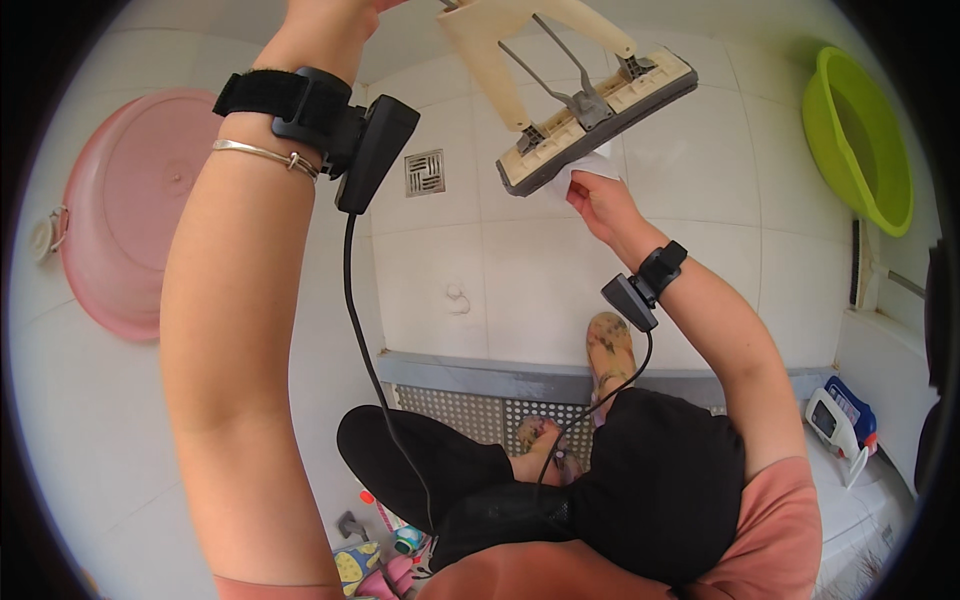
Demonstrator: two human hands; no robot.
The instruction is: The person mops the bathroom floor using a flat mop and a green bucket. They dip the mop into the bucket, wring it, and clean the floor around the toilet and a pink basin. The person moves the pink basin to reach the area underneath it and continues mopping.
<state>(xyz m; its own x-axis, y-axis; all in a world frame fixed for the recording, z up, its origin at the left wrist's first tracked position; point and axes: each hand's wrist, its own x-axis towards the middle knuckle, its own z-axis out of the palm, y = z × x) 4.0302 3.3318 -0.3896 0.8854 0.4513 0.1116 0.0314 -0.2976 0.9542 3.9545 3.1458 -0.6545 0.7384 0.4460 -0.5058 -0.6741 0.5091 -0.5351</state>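
Note:
A sponge mop head point(645, 88), with a yellowed plastic frame, metal rods and a grey strip along its edge, hangs tilted at the top of the view. My right hand point(605, 208) is closed on a thin white wipe point(598, 165), paper or cloth, pressed against the lower grey edge of the mop head. My left hand point(335, 12) reaches up to the top edge, left of the mop frame. Its fingers are cut off there, so what they grip is out of sight. Most of the mop's handle is also outside the picture.
A pink basin point(135, 210) leans at the left wall, a green basin point(850, 150) at the upper right. The tiled floor has a square drain point(425, 173). Below runs a grey sill point(480, 375). White and blue bottles point(835, 420) stand at right. Black cables hang from both wrists.

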